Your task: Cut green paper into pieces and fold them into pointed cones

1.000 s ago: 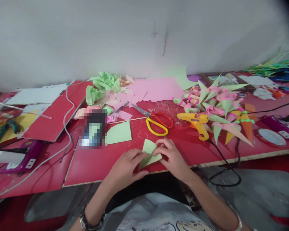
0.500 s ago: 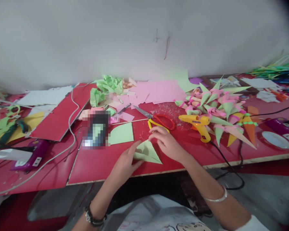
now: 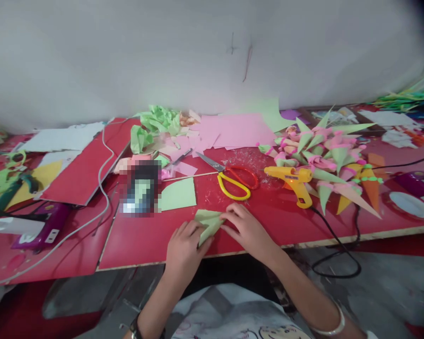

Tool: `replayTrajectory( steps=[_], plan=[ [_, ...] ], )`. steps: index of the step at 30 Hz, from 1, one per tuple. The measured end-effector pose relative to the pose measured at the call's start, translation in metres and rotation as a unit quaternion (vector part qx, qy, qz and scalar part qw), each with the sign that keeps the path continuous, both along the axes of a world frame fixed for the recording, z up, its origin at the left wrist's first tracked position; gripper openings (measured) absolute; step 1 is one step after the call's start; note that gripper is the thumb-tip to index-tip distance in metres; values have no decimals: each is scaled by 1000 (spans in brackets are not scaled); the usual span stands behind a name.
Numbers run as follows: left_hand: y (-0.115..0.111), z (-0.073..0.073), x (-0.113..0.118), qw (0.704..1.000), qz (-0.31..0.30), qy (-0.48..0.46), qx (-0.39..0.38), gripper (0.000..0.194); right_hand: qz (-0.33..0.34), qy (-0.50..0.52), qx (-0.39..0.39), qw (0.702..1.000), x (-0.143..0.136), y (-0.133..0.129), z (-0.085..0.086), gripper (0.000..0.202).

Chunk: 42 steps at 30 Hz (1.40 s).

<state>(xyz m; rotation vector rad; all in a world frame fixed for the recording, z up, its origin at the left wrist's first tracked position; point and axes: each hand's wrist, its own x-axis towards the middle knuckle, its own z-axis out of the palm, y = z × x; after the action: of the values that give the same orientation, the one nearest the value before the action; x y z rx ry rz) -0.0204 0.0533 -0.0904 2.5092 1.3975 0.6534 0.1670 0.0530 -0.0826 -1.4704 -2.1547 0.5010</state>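
Near the table's front edge, a light green paper (image 3: 209, 225) is partly curled or folded between my hands. My left hand (image 3: 186, 245) grips its left and lower side, fingers over it and thumb beneath. My right hand (image 3: 245, 230) pinches the paper's right edge with its fingertips. Just beyond lie scissors with one red and one yellow handle (image 3: 233, 190), blades apart and pointing up-left. A second light green piece (image 3: 178, 194) lies flat to the left of them.
A yellow glue gun (image 3: 292, 178) stands to the right, its black cord hanging off the edge. Behind it is a pile of pink and green paper cones (image 3: 321, 146). Pink sheets (image 3: 236, 129) lie at the back; a red board (image 3: 88, 162) and white cable are left.
The green paper has turned and narrowed between my hands. My left hand's fingers have come over it, and my right hand has moved slightly down, uncovering the yellow scissor handle.
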Motion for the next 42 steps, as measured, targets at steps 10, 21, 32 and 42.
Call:
replayTrajectory(
  steps=[10, 21, 32, 42],
  plan=[
    [-6, 3, 4, 993, 96, 68, 28, 25, -28, 3, 5, 1000, -3, 13, 0, 10],
    [-2, 4, 1, 988, 100, 97, 64, 25, -41, -64, 23, 997, -8, 12, -2, 11],
    [4, 25, 3, 934, -174, 310, 48, 41, -31, -38, 11, 999, -2, 14, -2, 8],
    [-17, 25, -13, 939, -134, 312, 61, 55, -44, -21, 10, 999, 8, 19, -3, 6]
  ],
)
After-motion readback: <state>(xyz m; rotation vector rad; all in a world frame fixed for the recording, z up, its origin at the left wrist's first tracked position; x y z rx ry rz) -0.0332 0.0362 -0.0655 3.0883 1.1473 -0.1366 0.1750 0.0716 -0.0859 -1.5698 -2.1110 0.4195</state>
